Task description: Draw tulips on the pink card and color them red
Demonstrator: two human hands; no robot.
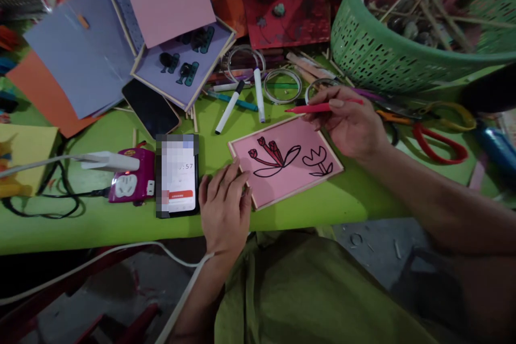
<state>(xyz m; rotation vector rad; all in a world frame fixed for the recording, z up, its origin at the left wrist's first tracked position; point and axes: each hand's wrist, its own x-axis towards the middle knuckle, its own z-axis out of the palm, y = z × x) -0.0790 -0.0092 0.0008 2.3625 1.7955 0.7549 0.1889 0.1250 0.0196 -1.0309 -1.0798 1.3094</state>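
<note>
My right hand [352, 123] grips a red felt-tip pen [322, 108] over the upper right edge of a pink picture panel [278, 188]. The pen points left, its tip apart from the drawing. On the panel, black outlines form flowers; the left tulip cluster [269, 151] is coloured red, while the right flower [316, 157] is only outlined. A thin pale wooden border frames the panel. My left hand [226, 204] lies open at the panel's left edge, fingers stretched out, the fingertips touching the border.
A lit phone [179, 177] and a magenta socket adapter [133, 177] are left of my left hand. Behind the panel lie white markers [259, 94], wire coils [282, 86] and a dark phone [151, 107]. A green basket [374, 54] and red-handled scissors [439, 145] stand right.
</note>
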